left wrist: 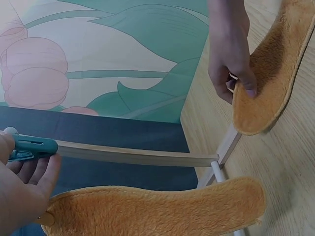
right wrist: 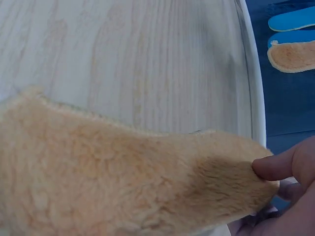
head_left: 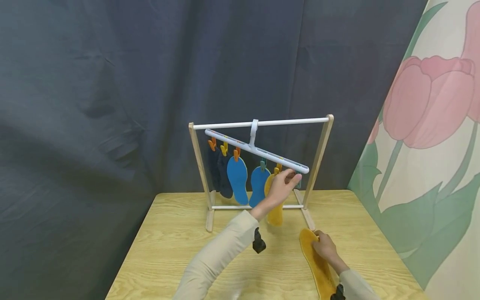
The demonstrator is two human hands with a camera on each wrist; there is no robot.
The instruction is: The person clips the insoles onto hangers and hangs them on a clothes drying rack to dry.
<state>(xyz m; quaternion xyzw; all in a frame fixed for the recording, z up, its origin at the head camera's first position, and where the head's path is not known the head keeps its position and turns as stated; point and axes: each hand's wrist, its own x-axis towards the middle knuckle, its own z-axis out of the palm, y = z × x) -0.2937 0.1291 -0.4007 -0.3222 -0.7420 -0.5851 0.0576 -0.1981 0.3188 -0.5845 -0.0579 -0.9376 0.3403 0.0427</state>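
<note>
My left hand point(head_left: 282, 186) is at the low right end of a tilted pale hanger point(head_left: 279, 159). Its fingers pinch a teal clothespin point(left wrist: 34, 146), as the left wrist view shows. Just beside that hand a fuzzy yellow insole point(left wrist: 157, 211) hangs from a yellow clothespin point(head_left: 276, 171). Lower right, my right hand point(head_left: 325, 246) grips one end of a second fuzzy yellow insole point(right wrist: 123, 172) between thumb and fingers, over the table. The thumb point(right wrist: 275, 166) presses on the pile side; the fingers underneath are mostly hidden.
Left of my left hand, two blue insoles point(head_left: 237, 180) and dark insoles point(head_left: 226, 177) hang from clothespins. A wooden rack point(head_left: 323, 152) with a white top bar point(head_left: 292, 122) carries the hanger on the table point(head_left: 168, 241). A dark curtain point(head_left: 112, 104) stands behind, a tulip-patterned panel point(head_left: 423, 175) at right.
</note>
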